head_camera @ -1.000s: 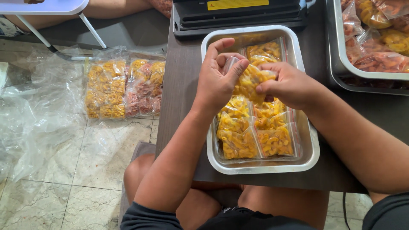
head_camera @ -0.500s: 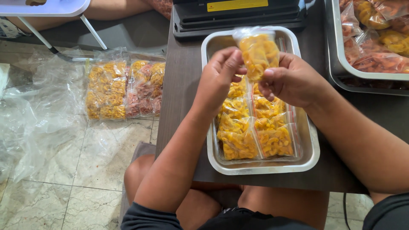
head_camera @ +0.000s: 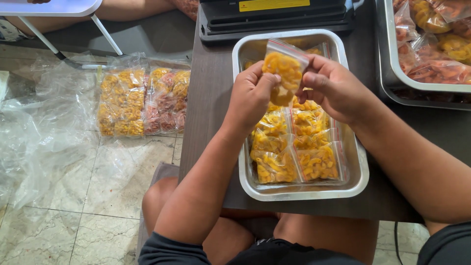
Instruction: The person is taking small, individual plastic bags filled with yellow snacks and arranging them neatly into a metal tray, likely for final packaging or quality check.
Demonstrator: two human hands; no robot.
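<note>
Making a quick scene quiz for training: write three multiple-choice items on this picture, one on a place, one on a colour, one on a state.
1. Where do the other filled small bags lie?
A. In the metal tray
B. On the floor
C. On the person's lap

2. What colour are the pieces in the held bag?
A. Green
B. Yellow-orange
C. White

3. How is the held bag supported?
A. Lying flat on the table
B. Hanging from a hook
C. Gripped by the left hand and the right hand above the tray

Answers: 1 A, packets lie side by side inside the tray. 2 B, the pieces show yellow-orange through the clear plastic. 3 C, fingers of both hands pinch it.
</note>
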